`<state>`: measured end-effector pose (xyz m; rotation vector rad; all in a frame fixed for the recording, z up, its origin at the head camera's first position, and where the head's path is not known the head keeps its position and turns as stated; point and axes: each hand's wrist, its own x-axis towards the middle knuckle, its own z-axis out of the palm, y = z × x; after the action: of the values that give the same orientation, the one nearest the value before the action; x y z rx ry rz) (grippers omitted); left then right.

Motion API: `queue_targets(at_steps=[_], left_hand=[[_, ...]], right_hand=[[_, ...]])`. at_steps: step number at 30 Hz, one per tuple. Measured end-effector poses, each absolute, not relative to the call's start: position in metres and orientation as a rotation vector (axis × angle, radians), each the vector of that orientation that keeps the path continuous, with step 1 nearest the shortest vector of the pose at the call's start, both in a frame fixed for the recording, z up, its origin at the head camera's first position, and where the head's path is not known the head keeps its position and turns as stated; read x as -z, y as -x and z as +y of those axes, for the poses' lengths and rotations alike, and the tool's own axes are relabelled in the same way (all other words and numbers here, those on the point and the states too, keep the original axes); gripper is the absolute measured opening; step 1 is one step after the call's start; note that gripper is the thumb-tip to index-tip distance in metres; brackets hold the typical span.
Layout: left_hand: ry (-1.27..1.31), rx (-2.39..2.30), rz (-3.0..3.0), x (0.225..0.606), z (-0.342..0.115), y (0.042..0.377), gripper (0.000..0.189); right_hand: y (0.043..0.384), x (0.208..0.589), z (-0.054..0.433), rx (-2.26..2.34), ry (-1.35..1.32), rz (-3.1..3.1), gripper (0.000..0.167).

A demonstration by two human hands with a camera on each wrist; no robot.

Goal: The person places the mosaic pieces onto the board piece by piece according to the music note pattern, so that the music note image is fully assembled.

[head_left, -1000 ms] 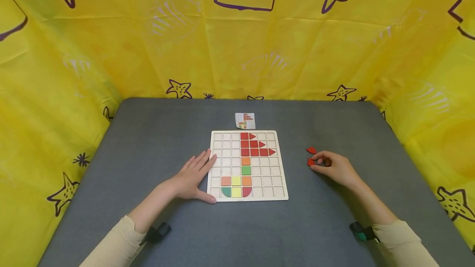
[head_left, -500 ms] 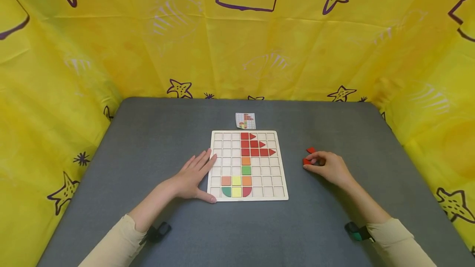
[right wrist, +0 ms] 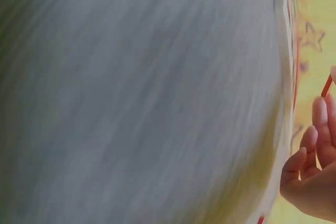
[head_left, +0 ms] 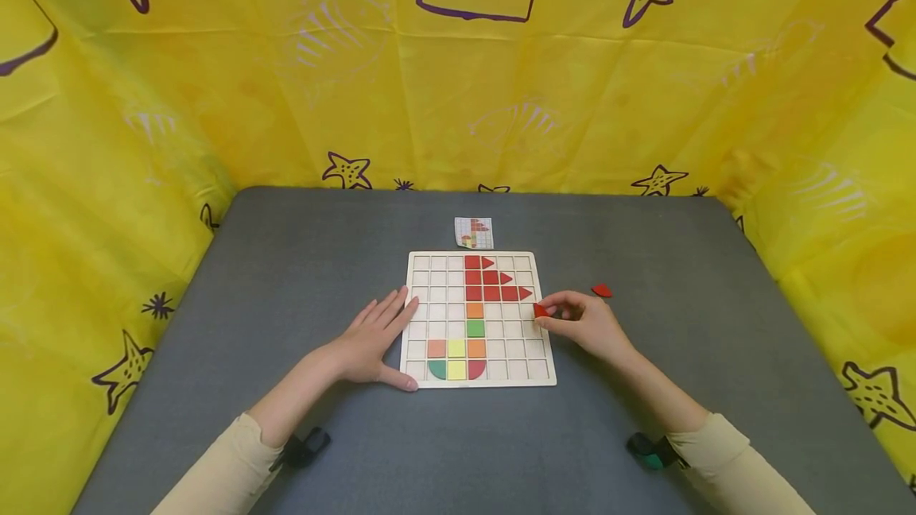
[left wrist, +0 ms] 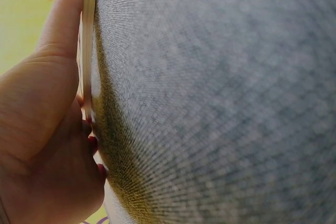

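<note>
A pale wooden grid board (head_left: pixel 511 352) lies in the middle of the table in the head view, with red, orange, yellow, green and pink pieces set in its squares. My left hand (head_left: pixel 368 348) rests with spread, straight fingers on the board's left edge; the left wrist view shows the thumb along that edge. Between thumb and fingertips my right hand (head_left: pixel 590 326) pinches a small red piece (head_left: pixel 540 311), over the board's right edge. Its exact shape is partly hidden by the fingers. In the right wrist view the red piece (right wrist: pixel 327 85) appears edge-on.
Another red piece (head_left: pixel 602 291), with a curved side, lies on the grey table (head_left: pixel 680 261) right of the board. Behind the board sits a small printed card (head_left: pixel 474 233) with a coloured pattern. Yellow patterned cloth (head_left: pixel 444 102) surrounds the table at the back and sides.
My right hand has taken the red piece from the table and carried it left to the board's right edge. The other red piece stays put, and my left hand has not moved.
</note>
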<state>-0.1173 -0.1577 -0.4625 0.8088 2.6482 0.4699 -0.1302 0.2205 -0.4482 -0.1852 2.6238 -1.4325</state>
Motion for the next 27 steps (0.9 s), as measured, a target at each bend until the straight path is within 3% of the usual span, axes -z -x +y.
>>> queue_targets(at_steps=[16,27], left_hand=[[-0.793,-0.457,2.627,0.46,-0.158,0.119,0.13],[-0.795,-0.456,2.622,0.455,-0.156,0.117,0.128]], right_hand=[[0.134,0.45,0.128,1.22,0.505,2.613,0.022],[0.144,0.446,0.1,0.9,0.658,2.716,0.022]])
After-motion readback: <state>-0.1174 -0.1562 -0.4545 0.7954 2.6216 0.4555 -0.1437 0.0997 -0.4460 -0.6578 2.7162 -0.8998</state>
